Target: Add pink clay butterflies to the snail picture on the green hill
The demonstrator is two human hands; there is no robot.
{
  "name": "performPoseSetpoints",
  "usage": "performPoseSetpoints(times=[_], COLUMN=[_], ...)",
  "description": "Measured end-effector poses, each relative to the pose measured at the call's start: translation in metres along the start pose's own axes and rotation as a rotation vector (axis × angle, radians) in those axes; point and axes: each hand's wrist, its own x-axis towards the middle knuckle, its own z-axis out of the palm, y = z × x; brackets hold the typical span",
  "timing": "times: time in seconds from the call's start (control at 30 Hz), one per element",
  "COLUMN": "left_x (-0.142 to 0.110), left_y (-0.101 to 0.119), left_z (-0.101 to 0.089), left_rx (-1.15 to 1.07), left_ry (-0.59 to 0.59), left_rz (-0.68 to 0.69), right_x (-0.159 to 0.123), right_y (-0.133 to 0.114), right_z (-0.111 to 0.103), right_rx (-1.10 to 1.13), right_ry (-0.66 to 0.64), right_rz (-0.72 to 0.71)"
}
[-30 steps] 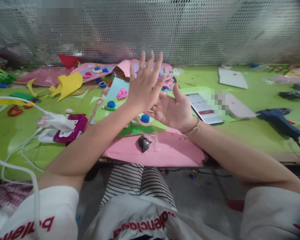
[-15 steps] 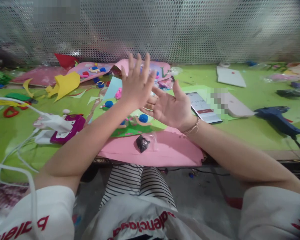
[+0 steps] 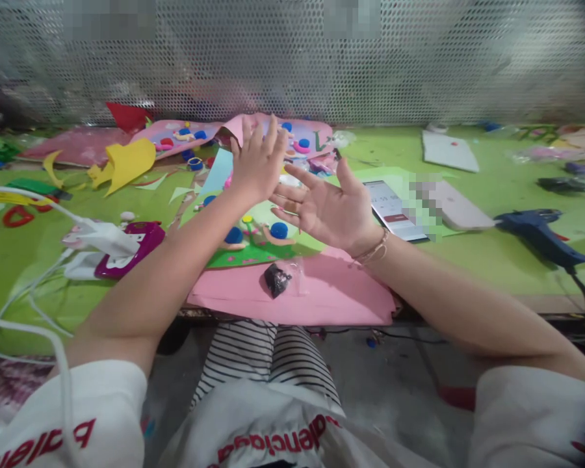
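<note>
My left hand (image 3: 259, 162) is raised over the table, back toward me, fingers spread and nothing in it. Beside it my right hand (image 3: 329, 205) is turned palm up, its fingers apart and bare, with a cord bracelet on the wrist. Below both lies a craft picture (image 3: 214, 259) with a green base, blue round pieces and small flower shapes, partly hidden by my hands and left forearm. It rests on a pink sheet (image 3: 341, 299). In front of it on that sheet sits a black lump (image 3: 275, 281) with clear plastic wrap.
A phone (image 3: 400, 218) with a lit screen lies right of my hands, near a pale pink flat device (image 3: 461, 207) and a blue glue gun (image 3: 541, 234). A purple power strip (image 3: 131, 250) with white cables is at left. Yellow foam scraps (image 3: 129, 166) and a perforated metal screen (image 3: 273, 58) stand behind.
My left hand has shifted slightly left and down, away from my right hand. My right hand has barely moved; both stay spread.
</note>
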Motion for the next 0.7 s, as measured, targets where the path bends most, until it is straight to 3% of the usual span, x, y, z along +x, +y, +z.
performPoseSetpoints(times=[0.27,0.5,0.6,0.7], left_x=[-0.002,-0.008,-0.011,-0.016], left_y=[-0.008,-0.011,-0.008,-0.001], left_z=[-0.006,-0.005,-0.006,-0.007], left_rx=[-0.733,-1.391,-1.453,-1.438], left_ry=[-0.279,-0.239,-0.273,-0.346], left_rz=[-0.214,-0.396,-0.407,-0.442], right_x=[-0.001,0.004,0.005,0.005], right_y=[-0.007,-0.005,0.000,0.004], right_z=[0.001,-0.007,-0.010,-0.011], right_rx=[-0.224,-0.296,-0.599,-1.078], right_ry=[0.028,0.085,0.192,0.172], right_rz=[-0.055,-0.152,-0.301,-0.537])
